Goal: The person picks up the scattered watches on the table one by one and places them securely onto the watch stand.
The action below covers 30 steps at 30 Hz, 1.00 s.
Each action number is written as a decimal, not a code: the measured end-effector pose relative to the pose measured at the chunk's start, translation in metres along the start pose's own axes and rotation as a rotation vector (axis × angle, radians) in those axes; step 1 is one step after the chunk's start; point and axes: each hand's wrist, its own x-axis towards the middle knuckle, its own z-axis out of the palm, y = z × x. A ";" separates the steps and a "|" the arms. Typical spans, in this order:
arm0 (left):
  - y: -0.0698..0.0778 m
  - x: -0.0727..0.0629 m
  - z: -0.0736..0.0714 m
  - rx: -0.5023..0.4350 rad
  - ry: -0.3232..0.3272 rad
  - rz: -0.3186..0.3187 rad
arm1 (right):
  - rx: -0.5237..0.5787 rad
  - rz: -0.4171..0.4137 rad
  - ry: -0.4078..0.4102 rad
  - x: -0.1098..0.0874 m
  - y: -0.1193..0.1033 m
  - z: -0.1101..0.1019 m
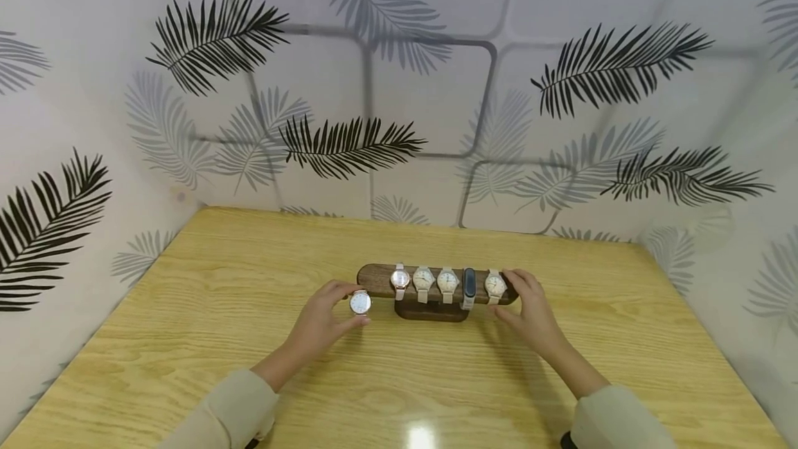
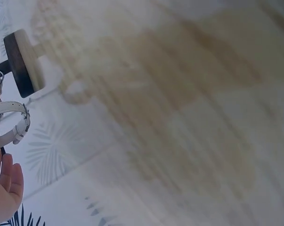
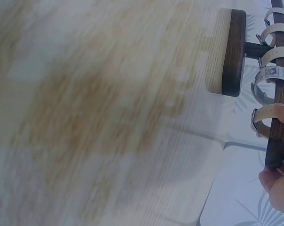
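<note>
My left hand (image 1: pixel 316 322) holds a round white-faced wristwatch (image 1: pixel 360 302) between fingers and thumb, at the left end of the dark wooden watch stand (image 1: pixel 378 280). In the left wrist view, its pale strap (image 2: pixel 7 137) forms a closed loop just above my fingertips. My right hand (image 1: pixel 533 312) grips the right end of the stand's bar, thumb on the near side and fingers over the far side. Close by that hand, a cream-strapped watch (image 1: pixel 495 285) sits around the bar.
Farther left along the bar are a dark-screened fitness band (image 1: pixel 469 283), two cream watches (image 1: pixel 447 280) and a pink-strapped watch (image 1: pixel 400 278). The stand's base (image 1: pixel 430 310) rests on a wood-grain table (image 1: pixel 249 262). Leaf-patterned walls (image 1: pixel 424 102) enclose the back and sides.
</note>
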 end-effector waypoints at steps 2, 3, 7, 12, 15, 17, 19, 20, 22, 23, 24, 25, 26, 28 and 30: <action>-0.001 -0.001 -0.001 -0.005 -0.003 -0.005 | 0.001 0.001 -0.002 0.000 0.001 0.000; -0.002 -0.002 -0.001 -0.005 -0.003 -0.006 | 0.001 0.000 -0.001 0.000 0.001 0.000; -0.006 -0.003 -0.002 0.005 0.007 -0.032 | -0.018 -0.013 -0.003 0.000 0.000 0.002; -0.010 0.000 -0.001 -0.011 0.015 -0.075 | -0.034 -0.018 -0.010 -0.001 -0.003 0.001; -0.009 0.004 -0.001 -0.020 0.005 -0.093 | -0.031 -0.006 -0.016 -0.001 -0.005 -0.002; -0.009 0.006 -0.002 -0.022 0.009 -0.102 | -0.029 0.003 -0.023 0.000 -0.005 -0.004; -0.008 0.008 -0.003 -0.038 0.020 -0.112 | -0.029 0.012 -0.033 0.001 -0.005 -0.004; -0.008 0.009 -0.003 -0.050 0.028 -0.115 | -0.030 0.015 -0.038 0.001 -0.005 -0.004; -0.008 0.012 -0.004 -0.070 0.036 -0.115 | -0.032 0.018 -0.043 0.001 -0.004 -0.005; -0.008 0.013 -0.004 -0.082 0.036 -0.114 | -0.031 0.020 -0.044 0.001 -0.004 -0.005; -0.008 0.015 -0.004 -0.092 0.036 -0.112 | -0.032 0.020 -0.044 0.002 -0.004 -0.005; -0.008 0.017 -0.004 -0.102 0.033 -0.112 | -0.032 0.020 -0.044 0.002 -0.004 -0.005; -0.008 0.018 -0.004 -0.104 0.030 -0.110 | -0.032 0.020 -0.044 0.002 -0.004 -0.005; -0.008 0.022 -0.005 -0.107 0.021 -0.109 | -0.031 0.021 -0.042 0.001 -0.004 -0.005; -0.007 0.026 -0.005 -0.113 0.011 -0.104 | -0.029 0.020 -0.039 0.001 -0.004 -0.006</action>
